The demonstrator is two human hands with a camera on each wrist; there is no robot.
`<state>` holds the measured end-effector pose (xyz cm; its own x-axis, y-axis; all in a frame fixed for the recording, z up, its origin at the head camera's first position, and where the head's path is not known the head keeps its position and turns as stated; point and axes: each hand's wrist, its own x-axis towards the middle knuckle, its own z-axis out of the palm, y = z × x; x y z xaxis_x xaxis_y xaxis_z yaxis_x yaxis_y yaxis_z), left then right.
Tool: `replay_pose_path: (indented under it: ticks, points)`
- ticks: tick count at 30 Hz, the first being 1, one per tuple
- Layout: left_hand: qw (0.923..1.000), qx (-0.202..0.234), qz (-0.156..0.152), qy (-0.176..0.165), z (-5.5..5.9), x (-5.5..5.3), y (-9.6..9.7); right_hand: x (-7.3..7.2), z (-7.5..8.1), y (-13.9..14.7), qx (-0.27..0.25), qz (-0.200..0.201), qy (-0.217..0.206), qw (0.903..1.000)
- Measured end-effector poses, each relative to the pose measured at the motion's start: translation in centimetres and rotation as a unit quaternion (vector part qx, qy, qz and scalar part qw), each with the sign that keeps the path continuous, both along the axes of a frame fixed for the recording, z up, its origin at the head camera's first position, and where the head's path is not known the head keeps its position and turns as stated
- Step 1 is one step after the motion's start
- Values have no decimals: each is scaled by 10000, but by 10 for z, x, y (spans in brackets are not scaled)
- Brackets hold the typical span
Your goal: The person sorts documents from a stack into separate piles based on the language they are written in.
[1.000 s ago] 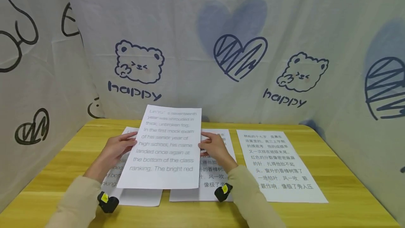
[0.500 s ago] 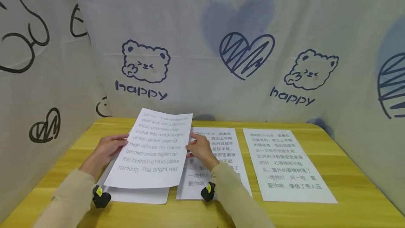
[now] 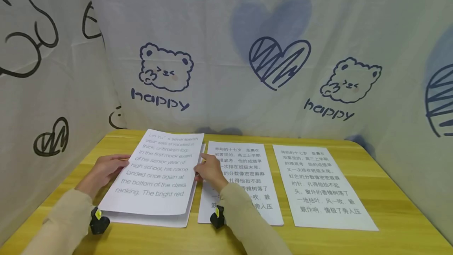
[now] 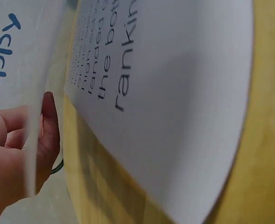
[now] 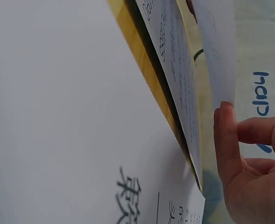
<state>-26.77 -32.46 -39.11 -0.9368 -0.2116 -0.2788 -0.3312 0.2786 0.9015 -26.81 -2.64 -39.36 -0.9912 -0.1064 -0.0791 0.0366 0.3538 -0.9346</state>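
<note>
Both hands hold one white sheet of paper printed with large English text, tilted at the left of the table. My left hand pinches its left edge and my right hand its right edge, with thumb and fingers. Under it lies another sheet with the same English text; the left wrist view shows this lower sheet flat on the wood, with a gap below the held one. In the right wrist view the fingertips grip the held sheet's edge. Most of the lower sheet is hidden in the head view.
Two sheets with Chinese text lie side by side on the yellow wooden table: a middle sheet, partly behind my right hand and forearm, and a right sheet. A white cloth with printed bears and hearts hangs behind.
The held sheet and both hands have moved left and down, from overlapping the middle sheet to right over the left-hand one. More of the middle Chinese sheet shows now.
</note>
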Motion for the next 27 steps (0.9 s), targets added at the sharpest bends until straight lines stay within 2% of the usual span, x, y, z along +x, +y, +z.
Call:
replay_pose_path:
  ticks: [5, 11, 22, 27]
  points:
    - [9987, -460, -210, 47, 1, -4, 3, -1, 0, 1, 71, -80, -127, 9999]
    - [9954, -904, -306, -56, -5, -6, 6, 0, -3, 2, 242, -67, -314, 9992]
    - [9939, -1066, -248, -162, -10, -4, 5, 2, -7, 2, 304, 259, -146, 9991]
    - [9938, -1082, -269, 9, -8, -3, 3, 3, -5, 2, 687, 263, 74, 9973]
